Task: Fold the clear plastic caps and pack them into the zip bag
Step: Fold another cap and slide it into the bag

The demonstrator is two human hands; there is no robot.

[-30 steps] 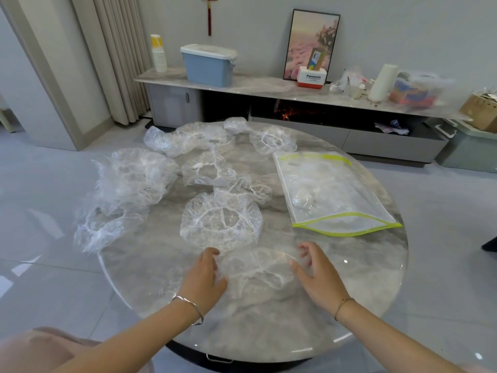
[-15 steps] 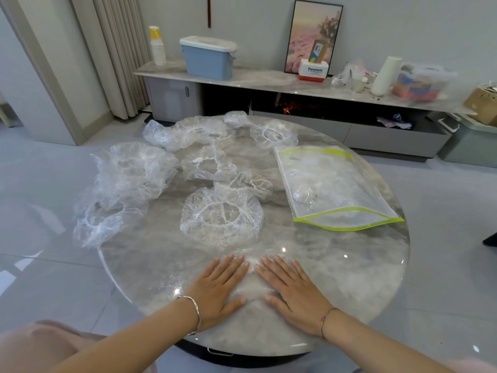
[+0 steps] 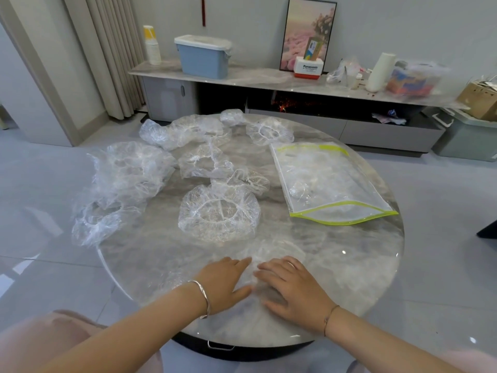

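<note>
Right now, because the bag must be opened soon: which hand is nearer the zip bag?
Right. The right hand presses the clear cap on the near side of the zip bag; the left hand presses it too, farther to the left.

round marble table point(image 3: 349, 278), clear plastic caps point(image 3: 219, 214) scattered, zip bag point(image 3: 330, 181) at right

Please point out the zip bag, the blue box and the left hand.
zip bag point(image 3: 355, 184): head view, clear upper panel.
blue box point(image 3: 202, 61): head view, front wall.
left hand point(image 3: 224, 285): head view, back of hand.
</note>
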